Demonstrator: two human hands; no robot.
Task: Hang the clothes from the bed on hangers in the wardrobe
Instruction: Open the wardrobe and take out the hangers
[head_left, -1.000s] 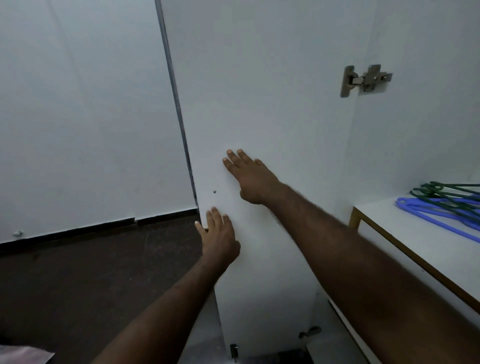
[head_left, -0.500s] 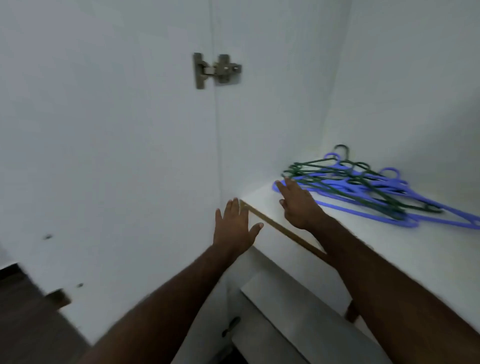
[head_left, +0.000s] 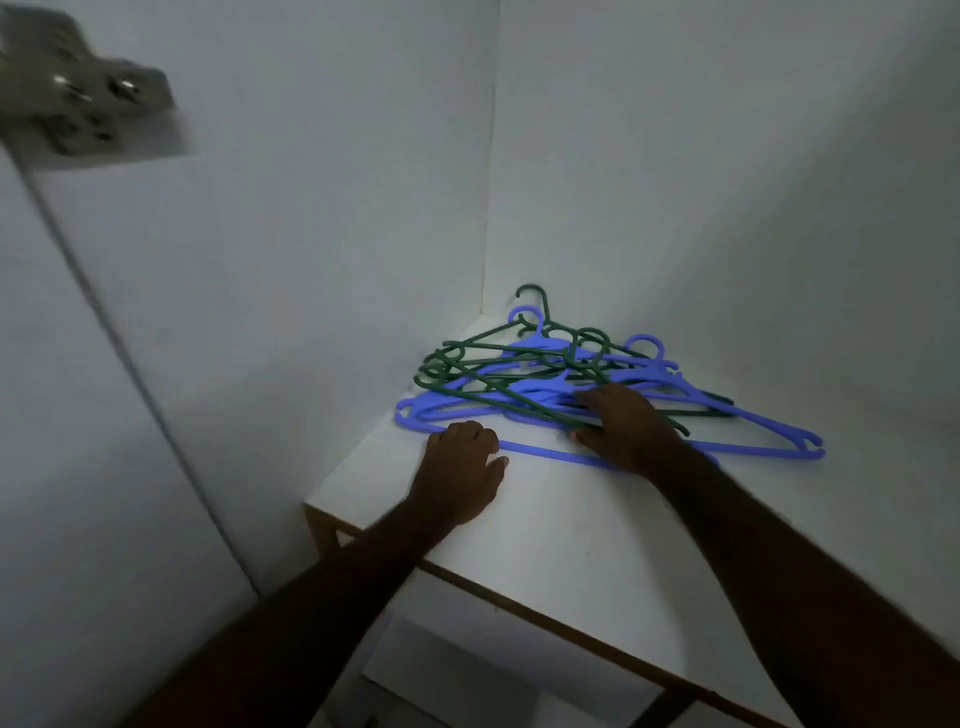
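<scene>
Where the curled fingers (head_left: 467, 432) of the left hand (head_left: 460, 470) come down, they sit knuckles-up over the near bar of a blue hanger (head_left: 545, 453), with the thumb stretched out just beside that bar; whether they actually grip it I cannot tell, since the tips are hidden. To the right of it in the frame, the fingers (head_left: 597, 397) of the right hand (head_left: 626, 428) lie nearly straight on top of the heap, the thumb spread apart below them and a dark green bar running into the gap between, not closed on it. Both hands are at the pile of plastic hangers (head_left: 519, 384), green hangers (head_left: 483, 347) tangled with blue ones (head_left: 753, 423), hooks pointing toward the back. That pile lies a little right of the frame's centre, in the rear corner of a white shelf (head_left: 571, 519) where the wardrobe's side wall (head_left: 311, 234) meets its back wall (head_left: 727, 208). Both bare forearms run in from the bottom edge of the frame. A wood-coloured front edge (head_left: 545, 618) trims the shelf, and a pale panel (head_left: 493, 670) shows beneath it. At the far left stands the open door (head_left: 78, 415), with a blurred metal hinge (head_left: 83, 98) in the upper left corner.
</scene>
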